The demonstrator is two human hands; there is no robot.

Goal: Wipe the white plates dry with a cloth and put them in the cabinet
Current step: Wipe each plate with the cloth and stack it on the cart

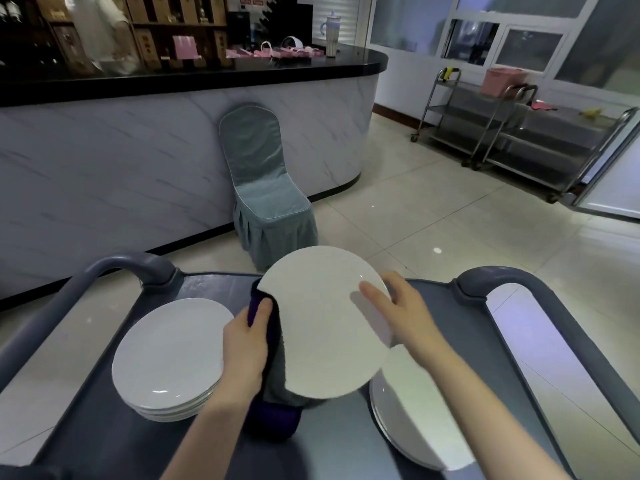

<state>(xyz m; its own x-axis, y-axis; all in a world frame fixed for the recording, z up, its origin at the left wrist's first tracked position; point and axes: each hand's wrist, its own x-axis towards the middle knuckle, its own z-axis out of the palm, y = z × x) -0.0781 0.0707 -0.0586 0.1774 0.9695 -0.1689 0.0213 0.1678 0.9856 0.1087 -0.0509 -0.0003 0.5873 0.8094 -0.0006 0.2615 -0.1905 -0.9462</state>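
I hold one white plate [322, 317] up above a grey cart [214, 285]. My left hand [247, 344] grips the plate's left edge through a dark purple and grey cloth [273, 407] that hangs down under the plate. On the right edge my right hand [398, 310] pinches the rim, thumb lying across the plate's face. A stack of white plates [169, 358] sits on the cart at the left. Another stack of white plates [415, 417] lies at the right, partly hidden by my right forearm.
The cart has raised grey handles at the left [114, 265] and right [512, 278]. Beyond it stand a covered chair [266, 188] against a marble-front counter [138, 150], and steel trolleys [512, 133] at the far right. A person stands behind the counter [100, 32].
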